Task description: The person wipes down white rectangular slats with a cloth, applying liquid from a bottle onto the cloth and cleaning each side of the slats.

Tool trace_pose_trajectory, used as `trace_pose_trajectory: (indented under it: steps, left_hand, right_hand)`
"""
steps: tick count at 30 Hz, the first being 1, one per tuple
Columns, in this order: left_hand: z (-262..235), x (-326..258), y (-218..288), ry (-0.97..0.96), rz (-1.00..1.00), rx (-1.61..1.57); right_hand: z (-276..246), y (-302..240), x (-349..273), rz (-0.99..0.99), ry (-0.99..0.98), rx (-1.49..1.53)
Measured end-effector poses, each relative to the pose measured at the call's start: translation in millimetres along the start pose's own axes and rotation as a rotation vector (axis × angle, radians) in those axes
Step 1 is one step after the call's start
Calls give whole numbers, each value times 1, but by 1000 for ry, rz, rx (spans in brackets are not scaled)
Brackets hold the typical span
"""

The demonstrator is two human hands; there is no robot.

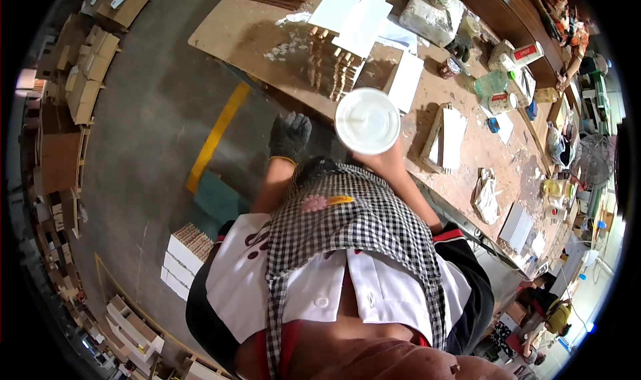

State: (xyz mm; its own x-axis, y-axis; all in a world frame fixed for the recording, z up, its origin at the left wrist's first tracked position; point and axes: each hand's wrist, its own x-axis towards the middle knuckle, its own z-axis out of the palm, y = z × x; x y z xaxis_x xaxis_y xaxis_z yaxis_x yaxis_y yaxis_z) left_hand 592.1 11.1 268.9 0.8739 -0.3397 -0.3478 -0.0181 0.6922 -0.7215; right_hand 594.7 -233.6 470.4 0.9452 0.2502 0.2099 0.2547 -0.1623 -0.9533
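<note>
A round white cup [368,121], seen from above with a pale top, is held up in front of my apron near the table's edge. My right hand [380,158] is closed round its lower side, most of the fingers hidden beneath it. To the left, my left hand [290,137] wears a dark grey knitted glove with a yellow cuff. Its fingers are curled in, and nothing shows in them. Just beyond the cup, white boards [364,25] with wooden edges lie stacked on the table.
The worktable [267,36] spans the front and right, carrying a white block [439,138], a crumpled cloth [487,196], jars and bottles. A stack of white boards [183,260] stands on the floor at left. Other people [554,316] are at the right rim.
</note>
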Motion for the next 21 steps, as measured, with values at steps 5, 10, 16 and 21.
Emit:
trace_pose_trajectory:
  steps: [5,10,16,21]
  left_hand:
    - [28,-5,-48,70,468,724]
    - [16,-3,17,-84,-252,-504]
    - [22,-25,-39,-18,349,667]
    - [25,-22,-36,12,433,787]
  right_hand:
    - [-9,21,3,153,8,26]
    - [0,10,10,103,-22,81]
    - [-13,13,5,70,34,71]
    - [-15,12,2,67,13,62]
